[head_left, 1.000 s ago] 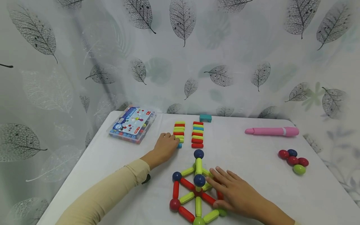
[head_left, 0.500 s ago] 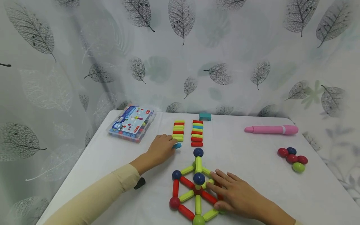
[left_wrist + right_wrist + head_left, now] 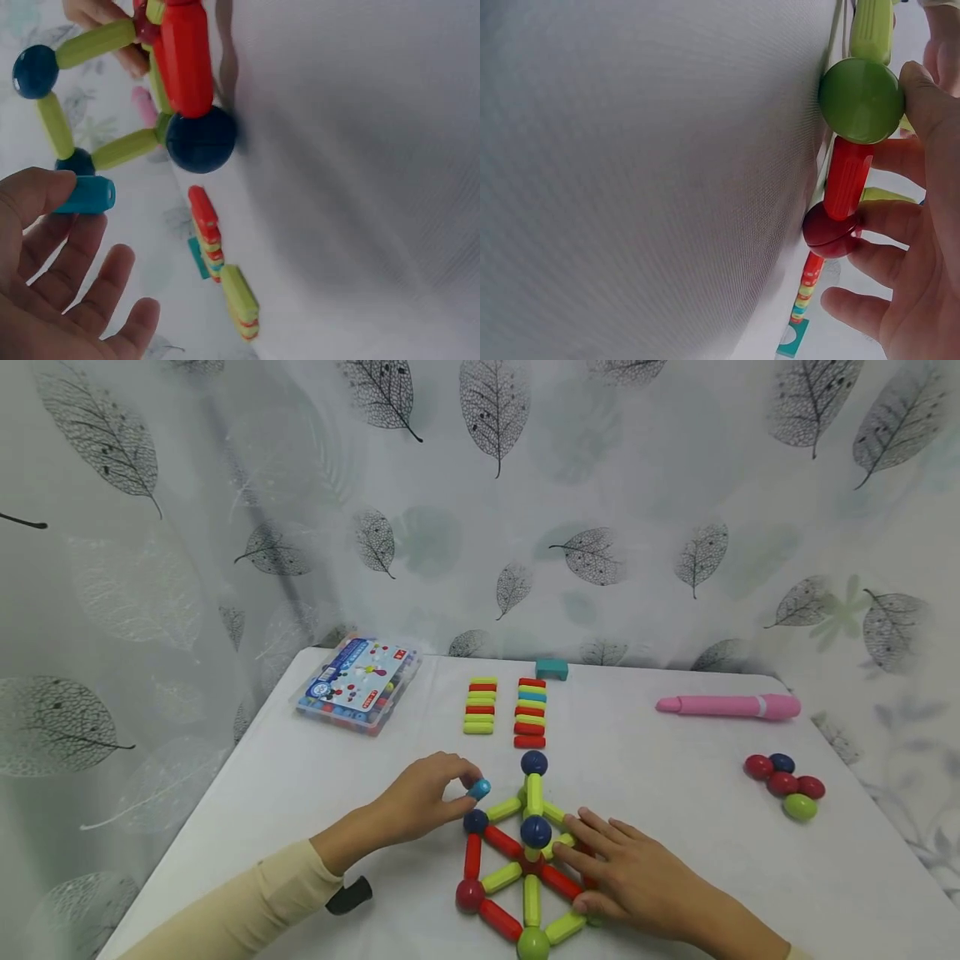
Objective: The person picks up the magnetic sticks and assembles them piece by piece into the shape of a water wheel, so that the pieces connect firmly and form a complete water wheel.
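Note:
My left hand (image 3: 420, 797) pinches a short blue magnetic rod (image 3: 479, 789) between thumb and index finger, its other fingers spread in the left wrist view. The rod hovers near a dark blue ball (image 3: 476, 821) on the left of the ball-and-rod structure (image 3: 532, 902). That structure is a wheel of red and yellow-green rods with coloured balls at its joints, plus an upper part topped by blue balls. On its right side rests my right hand (image 3: 637, 885), fingers outstretched. In the right wrist view its thumb touches a green ball (image 3: 862, 100) and its fingers reach a red ball (image 3: 830, 229).
Behind the structure lie two rows of coloured rods, a left row (image 3: 480, 706) and a right row (image 3: 530, 710). A plastic case (image 3: 356, 681), a teal block (image 3: 552, 669) and a pink pen-shaped object (image 3: 727, 706) lie farther back. Several loose balls (image 3: 783, 783) sit at right.
My left hand has lifted the blue rod from the near end of the left row and brought it toward the structure. My right hand stays at the structure's right side.

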Available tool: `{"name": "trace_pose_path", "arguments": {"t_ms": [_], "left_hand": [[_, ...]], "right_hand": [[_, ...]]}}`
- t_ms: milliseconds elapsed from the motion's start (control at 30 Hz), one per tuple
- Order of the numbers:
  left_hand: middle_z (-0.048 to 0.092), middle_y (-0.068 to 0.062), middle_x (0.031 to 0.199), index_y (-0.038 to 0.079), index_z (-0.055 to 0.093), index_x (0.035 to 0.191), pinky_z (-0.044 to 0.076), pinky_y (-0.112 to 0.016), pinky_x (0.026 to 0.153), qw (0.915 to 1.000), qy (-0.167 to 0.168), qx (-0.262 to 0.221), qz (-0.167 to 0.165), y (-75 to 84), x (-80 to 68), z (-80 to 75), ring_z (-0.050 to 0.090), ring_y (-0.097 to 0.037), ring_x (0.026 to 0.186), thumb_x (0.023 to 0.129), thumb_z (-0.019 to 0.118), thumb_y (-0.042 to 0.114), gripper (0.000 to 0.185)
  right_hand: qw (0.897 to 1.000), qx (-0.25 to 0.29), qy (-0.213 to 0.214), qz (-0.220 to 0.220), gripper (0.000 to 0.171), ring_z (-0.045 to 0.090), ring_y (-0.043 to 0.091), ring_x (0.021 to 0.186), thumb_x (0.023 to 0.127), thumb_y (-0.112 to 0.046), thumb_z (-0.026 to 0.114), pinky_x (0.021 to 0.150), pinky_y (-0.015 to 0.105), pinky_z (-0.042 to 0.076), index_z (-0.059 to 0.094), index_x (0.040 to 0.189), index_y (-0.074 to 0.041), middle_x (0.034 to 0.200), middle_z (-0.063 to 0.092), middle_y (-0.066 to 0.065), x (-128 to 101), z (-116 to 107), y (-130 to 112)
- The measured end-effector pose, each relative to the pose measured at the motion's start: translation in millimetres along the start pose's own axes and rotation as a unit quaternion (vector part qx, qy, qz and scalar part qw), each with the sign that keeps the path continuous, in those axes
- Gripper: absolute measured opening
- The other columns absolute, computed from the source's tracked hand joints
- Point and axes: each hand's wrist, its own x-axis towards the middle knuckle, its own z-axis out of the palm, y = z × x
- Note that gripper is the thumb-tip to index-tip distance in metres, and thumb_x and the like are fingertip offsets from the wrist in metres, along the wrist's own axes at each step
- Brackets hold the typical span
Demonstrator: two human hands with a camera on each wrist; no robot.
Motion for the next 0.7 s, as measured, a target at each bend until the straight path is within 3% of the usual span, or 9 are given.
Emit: {"name": "trace_pose_path", "arguments": {"t_ms": [67, 233, 433, 700], "left_hand": [[0.071, 0.006, 0.102, 0.013, 0.069, 0.115, 0.058, -0.044, 0.091, 0.9994, -0.014, -0.028, -0.018, -3.1, -1.4, 3.9, 0.066, -0.022, 0.100, 0.092, 0.075, 0.013, 0.024], [0.072, 0.009, 0.101, 0.016, 0.069, 0.112, 0.058, -0.037, 0.087, 0.9966, -0.038, -0.057, -0.045, -11.4, -2.6, 12.6, 0.065, -0.019, 0.096, 0.092, 0.075, 0.013, 0.022], [0.072, 0.010, 0.100, 0.017, 0.069, 0.110, 0.057, -0.034, 0.085, 0.9970, -0.043, -0.045, -0.046, -15.7, -2.6, 19.6, 0.065, -0.020, 0.094, 0.091, 0.076, 0.014, 0.021], [0.070, 0.010, 0.101, 0.017, 0.069, 0.112, 0.057, -0.033, 0.085, 0.9980, -0.037, -0.025, -0.045, -18.5, -3.9, 16.7, 0.065, -0.017, 0.095, 0.091, 0.076, 0.016, 0.022]], "right_hand": [[1.000, 0.002, 0.000, 0.000, 0.068, 0.032, 0.037, 0.151, 0.099, -0.071, 0.036, 0.111, 0.058, 0.041, 0.048, 0.153, -0.033, 0.164, 0.036, 0.007, 0, 0, 0], [1.000, 0.005, -0.003, 0.003, 0.068, 0.031, 0.037, 0.151, 0.099, -0.071, 0.036, 0.110, 0.058, 0.043, 0.048, 0.153, -0.033, 0.164, 0.036, 0.008, 0, 0, 0], [1.000, 0.010, 0.001, 0.004, 0.067, 0.031, 0.037, 0.151, 0.099, -0.071, 0.037, 0.110, 0.058, 0.043, 0.047, 0.154, -0.034, 0.164, 0.035, 0.007, 0, 0, 0], [1.000, 0.014, -0.002, 0.007, 0.067, 0.031, 0.036, 0.151, 0.098, -0.072, 0.038, 0.110, 0.058, 0.043, 0.047, 0.153, -0.034, 0.164, 0.035, 0.007, 0, 0, 1]]}}
